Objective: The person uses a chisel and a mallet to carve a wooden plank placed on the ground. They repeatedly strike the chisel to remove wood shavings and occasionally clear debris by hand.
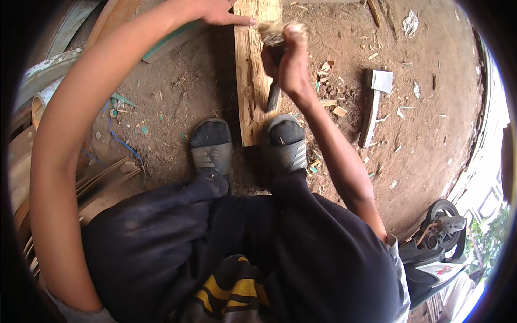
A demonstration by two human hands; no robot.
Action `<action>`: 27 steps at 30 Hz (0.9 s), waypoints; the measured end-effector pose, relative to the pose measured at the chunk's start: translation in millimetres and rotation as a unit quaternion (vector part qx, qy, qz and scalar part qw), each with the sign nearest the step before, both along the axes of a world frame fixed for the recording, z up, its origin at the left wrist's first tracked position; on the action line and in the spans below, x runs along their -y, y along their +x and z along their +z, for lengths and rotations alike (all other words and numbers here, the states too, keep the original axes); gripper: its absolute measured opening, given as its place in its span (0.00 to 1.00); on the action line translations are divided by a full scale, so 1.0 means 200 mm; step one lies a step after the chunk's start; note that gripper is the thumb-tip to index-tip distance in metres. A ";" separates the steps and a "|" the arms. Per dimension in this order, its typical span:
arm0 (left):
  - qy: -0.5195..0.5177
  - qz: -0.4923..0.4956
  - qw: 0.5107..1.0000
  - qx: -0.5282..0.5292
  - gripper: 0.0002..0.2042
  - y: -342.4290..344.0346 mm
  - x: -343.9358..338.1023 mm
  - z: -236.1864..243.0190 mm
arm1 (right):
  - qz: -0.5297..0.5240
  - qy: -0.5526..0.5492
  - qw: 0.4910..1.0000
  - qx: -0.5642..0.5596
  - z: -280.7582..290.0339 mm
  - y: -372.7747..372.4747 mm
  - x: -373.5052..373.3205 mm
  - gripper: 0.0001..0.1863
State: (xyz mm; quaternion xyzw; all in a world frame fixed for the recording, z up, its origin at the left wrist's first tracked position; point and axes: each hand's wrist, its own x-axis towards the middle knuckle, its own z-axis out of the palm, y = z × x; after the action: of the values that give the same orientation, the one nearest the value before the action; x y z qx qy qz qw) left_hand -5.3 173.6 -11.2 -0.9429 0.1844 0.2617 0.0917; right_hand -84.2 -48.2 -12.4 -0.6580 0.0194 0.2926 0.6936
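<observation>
A long, rough-hewn wooden beam point(250, 70) lies lengthwise on the dirt floor, its near end between my sandaled feet. My left hand point(221, 12) is at its far part, index finger stretched out over the wood; the rest of the hand is partly cut off at the top edge. Over the beam's right side, my right hand point(291, 62) is closed around a brush-like tool point(273, 33) with a pale, fibrous-looking head, blurred by motion. A dark handle point(273, 97) sticks out below that hand, toward my right foot.
A hatchet point(371, 105) with a wooden handle lies on the dirt to the right. Wood chips point(340, 111) are scattered around. Boards and pipes point(46, 102) crowd the left, with a blue cord point(126, 146) near them. Part of a motorcycle point(436, 253) stands at the lower right.
</observation>
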 end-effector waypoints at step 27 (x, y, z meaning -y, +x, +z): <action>-0.018 0.006 1.000 0.010 0.60 0.00 0.00 -0.01 | -0.048 0.054 0.996 0.046 0.04 -0.02 0.00 0.40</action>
State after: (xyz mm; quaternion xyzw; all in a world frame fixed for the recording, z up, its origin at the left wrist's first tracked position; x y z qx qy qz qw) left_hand -6.2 174.3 -12.7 -0.9480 0.1828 0.2493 0.0754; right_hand -88.1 -47.5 -5.0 -0.6307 0.0033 0.2287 0.7415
